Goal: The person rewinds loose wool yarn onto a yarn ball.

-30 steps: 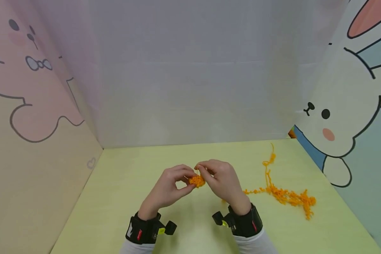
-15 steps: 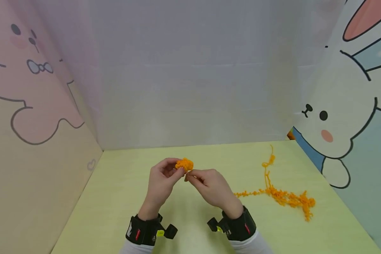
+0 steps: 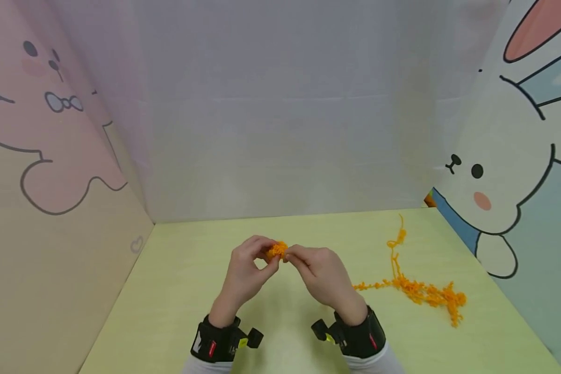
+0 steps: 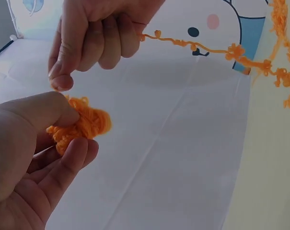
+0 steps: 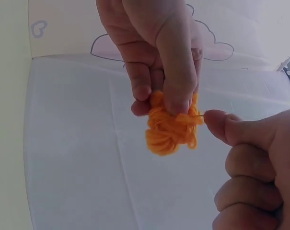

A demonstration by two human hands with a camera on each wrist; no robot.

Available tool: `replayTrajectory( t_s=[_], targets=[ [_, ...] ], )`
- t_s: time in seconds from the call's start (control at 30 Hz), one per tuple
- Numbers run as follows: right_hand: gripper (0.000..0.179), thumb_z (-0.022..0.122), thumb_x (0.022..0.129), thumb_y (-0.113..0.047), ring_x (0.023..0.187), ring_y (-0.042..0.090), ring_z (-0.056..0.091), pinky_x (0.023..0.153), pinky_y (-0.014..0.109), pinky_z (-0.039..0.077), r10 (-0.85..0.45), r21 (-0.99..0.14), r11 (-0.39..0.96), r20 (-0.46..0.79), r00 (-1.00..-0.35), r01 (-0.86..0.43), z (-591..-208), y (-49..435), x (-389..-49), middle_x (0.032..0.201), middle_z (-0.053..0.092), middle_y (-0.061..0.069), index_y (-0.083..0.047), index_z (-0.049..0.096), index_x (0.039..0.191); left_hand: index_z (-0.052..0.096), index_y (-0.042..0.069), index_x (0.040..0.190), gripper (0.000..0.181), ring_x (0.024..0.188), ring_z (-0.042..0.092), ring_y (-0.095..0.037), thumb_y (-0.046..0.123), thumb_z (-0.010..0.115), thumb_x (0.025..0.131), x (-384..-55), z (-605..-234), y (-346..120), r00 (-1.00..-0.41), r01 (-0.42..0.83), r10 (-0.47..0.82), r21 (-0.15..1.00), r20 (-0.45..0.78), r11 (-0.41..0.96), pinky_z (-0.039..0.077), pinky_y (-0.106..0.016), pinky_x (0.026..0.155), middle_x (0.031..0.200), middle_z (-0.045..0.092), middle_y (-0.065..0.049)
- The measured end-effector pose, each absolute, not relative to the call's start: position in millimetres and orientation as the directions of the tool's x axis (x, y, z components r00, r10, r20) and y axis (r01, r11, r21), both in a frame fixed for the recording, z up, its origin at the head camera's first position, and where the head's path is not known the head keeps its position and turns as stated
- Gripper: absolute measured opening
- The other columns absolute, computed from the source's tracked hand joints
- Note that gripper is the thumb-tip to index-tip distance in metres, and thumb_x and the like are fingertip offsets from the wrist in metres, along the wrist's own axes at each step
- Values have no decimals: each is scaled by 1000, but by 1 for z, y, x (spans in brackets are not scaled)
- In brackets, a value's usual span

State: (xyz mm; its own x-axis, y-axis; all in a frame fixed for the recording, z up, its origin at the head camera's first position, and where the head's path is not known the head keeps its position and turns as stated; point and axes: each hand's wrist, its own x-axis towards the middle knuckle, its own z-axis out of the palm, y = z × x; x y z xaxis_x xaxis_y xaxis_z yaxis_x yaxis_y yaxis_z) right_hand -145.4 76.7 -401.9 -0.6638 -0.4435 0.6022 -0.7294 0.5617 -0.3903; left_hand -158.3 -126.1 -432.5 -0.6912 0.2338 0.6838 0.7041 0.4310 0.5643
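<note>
A small bunched ball of orange yarn [image 3: 278, 250] is up above the table, between both hands. My left hand [image 3: 245, 272] pinches it with thumb and fingers; in the left wrist view the yarn ball [image 4: 94, 122] bulges out past the fingertips. Close on its right side, my right hand [image 3: 324, 275] has thumb and forefinger pressed together. The right wrist view shows a short thin strand [image 5: 199, 115] running from the yarn ball [image 5: 165, 133] into that pinch. The other right fingers [image 5: 248, 191] are curled in. The strand's end is hidden.
On the right of the pale yellow table [image 3: 177, 311] lies a tangled, knotted length of orange yarn [image 3: 416, 288]. One knotted tail runs left behind the right wrist. Printed side panels [image 3: 500, 208] and a pale back curtain [image 3: 280, 156] enclose the table.
Both hands first moved left and the ball rose and turned in the left fingers. Since then they have shifted slightly right and the ball has come lower. The right hand keeps its pinch.
</note>
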Motion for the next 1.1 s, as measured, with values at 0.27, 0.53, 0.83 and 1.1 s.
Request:
replayTrajectory(
  t_s=[0.27, 0.53, 0.83, 1.1],
  targets=[
    [11, 61, 98, -13, 46, 4, 31, 42, 21, 34, -348, -443, 506, 681, -645, -740, -402, 78, -149, 74, 65, -8, -16, 71, 97, 68, 15, 106, 23, 81, 62, -13, 4, 74, 86, -146, -425, -127, -735, 653, 395, 732, 551, 194, 61, -30, 67, 99, 66, 1],
    [16, 57, 101, -13, 48, 7, 36, 45, 24, 39, -329, -603, 433, 585, -741, -669, -403, 76, -150, 69, 59, -12, -16, 72, 95, 64, 1, 113, 22, 77, 64, -25, -3, 66, 91, -139, -416, -123, -744, 566, 359, 817, 563, -108, 61, -27, 67, 100, 64, -15],
    [13, 58, 101, -20, 49, 7, 34, 47, 23, 31, -411, -571, 510, 494, -766, -643, -405, 73, -150, 63, 46, -11, -19, 71, 100, 62, -5, 120, 30, 91, 64, -31, 11, 67, 94, -146, -419, -120, -926, 352, 78, 919, 370, -180, 59, -27, 81, 113, 63, -20],
    [15, 59, 101, -23, 62, 5, 48, 57, 26, 48, -457, -530, 535, 473, -753, -658, -407, 72, -150, 94, 69, -11, -20, 73, 101, 63, -2, 122, 35, 95, 65, -33, 16, 70, 92, -153, -421, -122, -953, 299, 4, 940, 304, -163, 58, -30, 85, 115, 64, -20]
  ],
)
